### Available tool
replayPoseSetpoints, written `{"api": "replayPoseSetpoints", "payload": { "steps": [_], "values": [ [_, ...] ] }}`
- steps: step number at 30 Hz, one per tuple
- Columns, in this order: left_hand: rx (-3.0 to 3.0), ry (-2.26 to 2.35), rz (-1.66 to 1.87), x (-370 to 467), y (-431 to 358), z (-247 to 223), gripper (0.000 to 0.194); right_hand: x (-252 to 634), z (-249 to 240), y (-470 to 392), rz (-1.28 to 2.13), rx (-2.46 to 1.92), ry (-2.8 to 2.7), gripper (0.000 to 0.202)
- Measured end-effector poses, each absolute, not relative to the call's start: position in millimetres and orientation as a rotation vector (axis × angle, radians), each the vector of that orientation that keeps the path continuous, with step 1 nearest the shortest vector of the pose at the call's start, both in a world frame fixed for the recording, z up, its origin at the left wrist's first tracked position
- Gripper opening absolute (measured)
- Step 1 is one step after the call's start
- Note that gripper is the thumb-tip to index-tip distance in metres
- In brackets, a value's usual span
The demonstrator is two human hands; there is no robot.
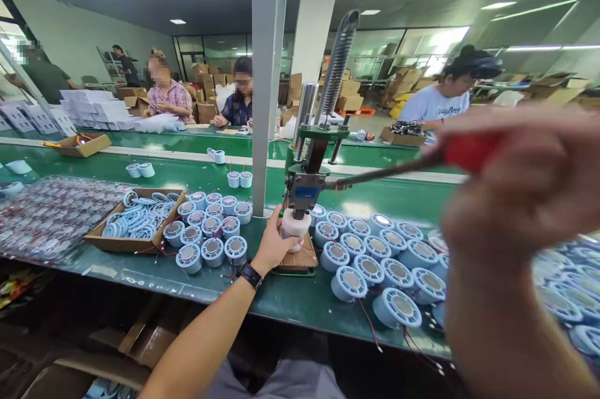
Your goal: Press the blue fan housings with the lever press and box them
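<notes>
At the middle of the green surface (290, 305) stands a small hand press (307, 180) with a coiled spring rising from its top. Under the press head sits a white cylinder (295, 225) on a wooden base plate (300, 259). The left hand (276, 247) reaches in from below, a dark watch on its wrist, and its fingers (287, 237) are curled against the left side of the white cylinder, touching it. The right hand (520, 199) is close to the camera and blurred; it is wrapped around the red grip (471, 152) of the press lever (384, 172), which runs from the press out to the right.

Right of the press, rows of round light-blue parts (375, 264) with grey centres and thin red wires lie flat on the surface, some touching one another. Left of the press another group of the same parts (206, 233) lies beside an open cardboard tray (134, 242) full of blue rings. A clear plastic sheet (51, 214) covers more goods at far left. Beyond a second green belt, three people sit across the line among cardboard boxes, and another person in a light shirt (434, 105) works at right.
</notes>
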State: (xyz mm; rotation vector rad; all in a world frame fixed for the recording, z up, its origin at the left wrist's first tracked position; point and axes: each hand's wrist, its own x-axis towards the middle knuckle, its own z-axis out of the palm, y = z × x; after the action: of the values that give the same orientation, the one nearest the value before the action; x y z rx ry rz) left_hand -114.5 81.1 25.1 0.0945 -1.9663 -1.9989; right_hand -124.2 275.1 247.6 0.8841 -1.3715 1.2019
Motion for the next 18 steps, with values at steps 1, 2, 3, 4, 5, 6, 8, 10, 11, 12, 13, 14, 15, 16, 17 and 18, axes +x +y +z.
{"api": "replayPoseSetpoints", "payload": {
  "steps": [1,2,3,4,5,6,8,10,11,12,13,14,15,16,17,18],
  "values": [
    [0.093,-1.948,-1.993,-115,82,26,0.104,-146,275,265,1.242,0.955,-1.382,0.037],
    [0.088,-1.951,-1.965,-114,82,26,0.103,-168,297,254,1.302,0.981,-1.462,0.036],
    [0.090,-1.976,-1.911,-111,82,28,0.102,-187,314,243,1.350,0.978,-1.592,0.036],
    [0.101,-2.021,-1.830,-105,82,30,0.099,-204,326,233,1.393,0.947,-1.717,0.036],
    [0.116,-2.083,-1.722,-97,81,32,0.094,-219,333,225,1.420,0.898,-1.819,0.037],
    [0.130,-2.156,-1.597,-86,80,35,0.087,-230,337,219,1.429,0.863,-1.888,0.039],
    [0.130,-2.310,-1.327,-62,75,41,0.070,-246,339,215,1.411,0.872,-1.942,0.044],
    [0.100,-2.458,-1.053,-41,67,46,0.057,-250,336,218,1.304,0.889,-1.970,0.051],
    [0.098,-2.522,-0.924,-35,62,49,0.054,-247,333,221,1.207,0.878,-1.993,0.052],
    [0.106,-2.577,-0.804,-31,56,51,0.054,-240,328,223,1.093,0.850,-2.006,0.050],
    [0.118,-2.625,-0.693,-31,51,53,0.055,-230,322,225,0.988,0.814,-1.997,0.048],
    [0.128,-2.666,-0.592,-33,45,55,0.055,-216,312,225,0.915,0.779,-1.958,0.047],
    [0.130,-2.701,-0.502,-36,40,55,0.055,-200,300,224,0.886,0.749,-1.888,0.046],
    [0.122,-2.731,-0.422,-41,35,55,0.054,-183,285,223,0.894,0.733,-1.796,0.044],
    [0.103,-2.756,-0.354,-45,31,54,0.053,-166,268,222,0.921,0.730,-1.703,0.041],
    [0.085,-2.775,-0.303,-49,28,52,0.052,-153,251,221,0.956,0.727,-1.629,0.037]
  ]
}}
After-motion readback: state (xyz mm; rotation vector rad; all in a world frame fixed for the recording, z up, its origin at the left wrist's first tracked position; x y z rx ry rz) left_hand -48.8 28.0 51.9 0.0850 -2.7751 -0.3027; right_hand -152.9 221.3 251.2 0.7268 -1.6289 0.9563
